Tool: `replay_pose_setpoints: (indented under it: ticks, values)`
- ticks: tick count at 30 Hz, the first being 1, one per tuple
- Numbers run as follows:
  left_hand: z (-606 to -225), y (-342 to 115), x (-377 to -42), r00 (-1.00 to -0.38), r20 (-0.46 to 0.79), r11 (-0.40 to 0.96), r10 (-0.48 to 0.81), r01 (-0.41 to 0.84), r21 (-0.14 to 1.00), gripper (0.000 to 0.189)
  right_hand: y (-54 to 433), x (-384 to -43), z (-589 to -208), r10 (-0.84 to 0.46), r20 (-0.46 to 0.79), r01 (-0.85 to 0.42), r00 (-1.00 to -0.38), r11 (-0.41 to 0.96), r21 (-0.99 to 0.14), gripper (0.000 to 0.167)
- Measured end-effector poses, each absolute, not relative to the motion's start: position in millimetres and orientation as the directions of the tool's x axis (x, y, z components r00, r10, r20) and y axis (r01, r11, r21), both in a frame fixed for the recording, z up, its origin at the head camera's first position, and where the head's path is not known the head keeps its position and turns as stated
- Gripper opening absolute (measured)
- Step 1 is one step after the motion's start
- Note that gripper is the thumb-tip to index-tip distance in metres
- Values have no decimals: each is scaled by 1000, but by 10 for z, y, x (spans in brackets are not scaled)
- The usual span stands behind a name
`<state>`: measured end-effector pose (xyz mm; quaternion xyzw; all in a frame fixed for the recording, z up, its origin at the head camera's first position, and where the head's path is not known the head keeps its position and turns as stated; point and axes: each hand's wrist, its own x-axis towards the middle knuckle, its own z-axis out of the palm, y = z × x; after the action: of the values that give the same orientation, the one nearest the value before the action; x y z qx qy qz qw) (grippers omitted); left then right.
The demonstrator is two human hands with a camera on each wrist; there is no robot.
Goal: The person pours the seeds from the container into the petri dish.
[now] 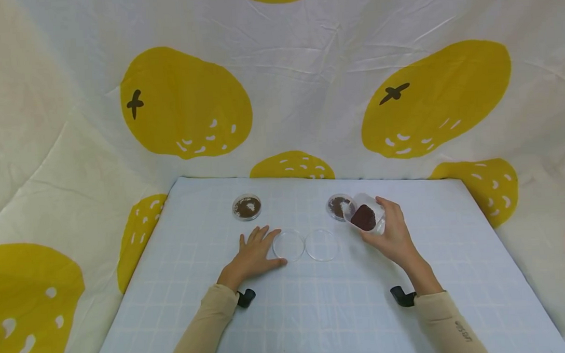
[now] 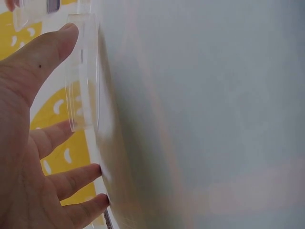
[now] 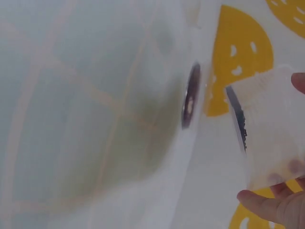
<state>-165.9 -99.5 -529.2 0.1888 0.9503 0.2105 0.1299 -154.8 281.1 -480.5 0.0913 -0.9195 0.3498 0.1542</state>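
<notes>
My right hand (image 1: 393, 237) grips a clear plastic container (image 3: 269, 129), raised above the table. A layer of dark brown material (image 1: 364, 218) lies at its lower end; its exact kind cannot be told. On the table, the left hand (image 1: 252, 256) spans the left side of a clear, shallow petri dish (image 1: 288, 245), thumb and index fingertip at its rim and the other fingers spread. A second clear round dish (image 1: 322, 245) sits directly to the right of that one.
Toward the back left stands a round dish (image 1: 246, 207) of brown granules with whitish patches. A similar filled dish (image 1: 338, 206) is at the back right, partly covered by the held container. A fruit-print cloth (image 1: 308, 108) hangs behind the pale checked tabletop (image 1: 311, 321).
</notes>
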Motion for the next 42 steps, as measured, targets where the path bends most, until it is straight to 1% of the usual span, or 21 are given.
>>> replay_pose_setpoints:
  ticks: [4, 8, 15, 19, 22, 26, 31, 36, 42]
  values:
    - [-5296, -992, -1656, -896, -166, 839, 411, 301, 453, 87, 2715, -1529, -4816, -140, 385, -353, -912, 747, -564, 100]
    - [-5286, -988, -1650, -898, -167, 840, 406, 295, 454, 87, 2607, -1498, -4817, -200, 374, -387, -905, 751, -535, 101]
    - [-5267, -986, -1647, -895, -172, 839, 412, 298, 455, 87, 2442, -1467, -4816, -239, 321, -385, -916, 744, -546, 99]
    - [-5264, -984, -1647, -895, -174, 843, 410, 298, 448, 87, 2384, -1461, -4811, -263, 308, -399, -914, 723, -565, 100]
    - [-5263, -983, -1647, -896, -162, 838, 414, 305, 453, 86, 2352, -1461, -4818, -288, 315, -422, -904, 717, -556, 100]
    - [-5258, -985, -1651, -895, -156, 835, 417, 309, 455, 86, 2306, -1467, -4852, -346, 343, -481, -873, 728, -489, 98]
    - [-5264, -988, -1659, -895, -156, 834, 419, 311, 455, 86, 2219, -1481, -4877, -412, 381, -550, -827, 731, -404, 101]
    - [-5250, -992, -1654, -894, -158, 830, 418, 306, 465, 86, 2133, -1512, -4889, -461, 399, -592, -793, 739, -321, 101]
    - [-5273, -1001, -1661, -894, -157, 831, 419, 308, 463, 87, 2045, -1540, -4893, -515, 419, -640, -748, 727, -249, 99]
